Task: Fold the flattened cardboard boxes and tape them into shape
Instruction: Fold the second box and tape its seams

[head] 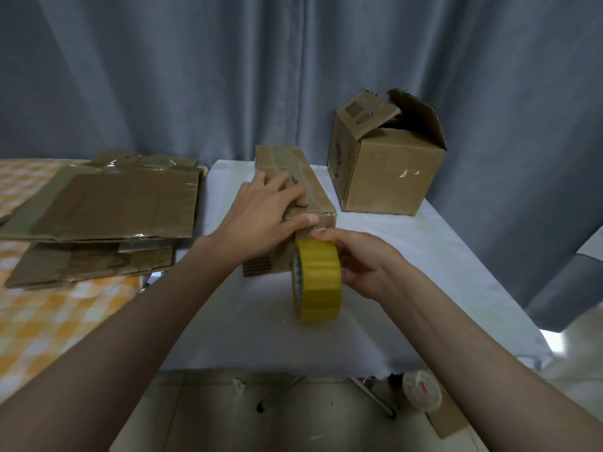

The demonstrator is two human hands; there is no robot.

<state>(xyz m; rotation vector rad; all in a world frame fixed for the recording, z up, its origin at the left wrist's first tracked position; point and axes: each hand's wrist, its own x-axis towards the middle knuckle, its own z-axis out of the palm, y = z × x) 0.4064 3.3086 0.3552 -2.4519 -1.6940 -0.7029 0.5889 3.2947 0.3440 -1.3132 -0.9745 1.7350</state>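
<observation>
A long narrow cardboard box point(306, 177) lies folded on the white table point(424, 256), running away from me, with shiny tape along its top. My left hand point(264, 220) lies over the box's near end, fingers on top and thumb pressing at the front edge. My right hand point(362, 262) grips a yellow tape roll point(318, 280) held upright against the box's near face, thumb at the roll's top by the box edge. The box's near face is mostly hidden behind the hand and roll.
Flattened cardboard boxes point(107, 203) are stacked on an orange checked surface point(49, 321) at the left. A taller cardboard box point(388, 168) with loose open flaps stands at the table's back right. Grey curtains point(195, 76) hang behind. A pale tape roll point(422, 391) lies on the floor below.
</observation>
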